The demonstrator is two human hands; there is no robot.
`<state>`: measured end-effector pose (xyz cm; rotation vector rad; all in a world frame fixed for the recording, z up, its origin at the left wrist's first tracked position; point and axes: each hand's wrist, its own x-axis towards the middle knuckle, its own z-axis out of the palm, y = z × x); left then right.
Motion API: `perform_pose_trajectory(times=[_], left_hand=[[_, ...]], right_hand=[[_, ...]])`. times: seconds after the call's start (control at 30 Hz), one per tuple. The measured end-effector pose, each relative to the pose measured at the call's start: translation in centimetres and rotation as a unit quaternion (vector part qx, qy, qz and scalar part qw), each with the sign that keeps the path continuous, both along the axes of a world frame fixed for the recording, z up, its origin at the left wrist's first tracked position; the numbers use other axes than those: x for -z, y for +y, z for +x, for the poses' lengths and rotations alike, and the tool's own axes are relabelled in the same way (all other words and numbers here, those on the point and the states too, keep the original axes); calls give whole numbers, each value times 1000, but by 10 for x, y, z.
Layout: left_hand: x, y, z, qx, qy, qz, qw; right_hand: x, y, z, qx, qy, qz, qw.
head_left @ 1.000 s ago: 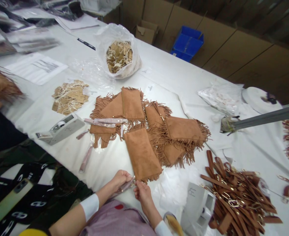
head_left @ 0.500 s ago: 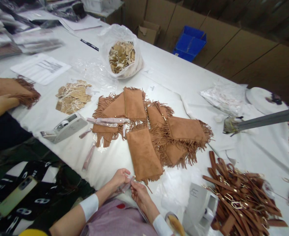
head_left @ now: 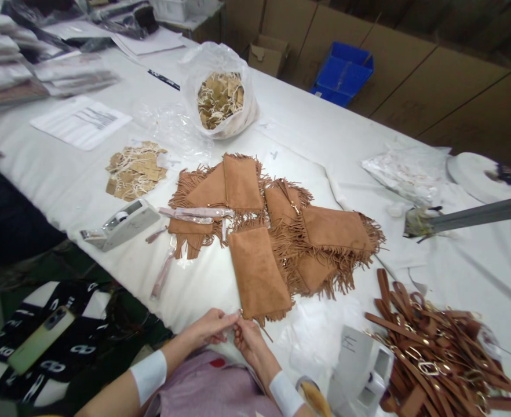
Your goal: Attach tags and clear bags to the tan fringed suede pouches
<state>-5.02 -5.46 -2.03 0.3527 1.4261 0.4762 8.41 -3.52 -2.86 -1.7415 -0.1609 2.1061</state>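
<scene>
A brown fringed pouch lies flat on the white desk. At its near left corner, the left hand and right hand come together at the fingertips; whether either is clamped on something, I cannot tell. More fringed pouches lie beyond, brown straps heap up to the right, and cardboard tags sit farther left.

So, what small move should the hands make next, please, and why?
Perhaps the left hand and right hand should part slightly, to check the near corner of the nearest bag: they meet beside that corner, and whatever they may hold is too hidden to tell.
</scene>
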Motion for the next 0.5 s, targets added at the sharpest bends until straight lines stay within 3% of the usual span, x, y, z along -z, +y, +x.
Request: perform_pose_trajectory(times=[0.1, 0.2, 0.5], left_hand=[[-1, -7, 8, -36, -33, -12, 999], [2, -8, 14, -60, -5, 14, 998], [1, -1, 4, -27, 43, 78, 996]], right_hand=[[-6, 0, 0, -1, 12, 7, 1000], [-13, -1, -1, 0, 20, 8, 1000], [-13, -3, -7, 3, 12, 7, 1000]])
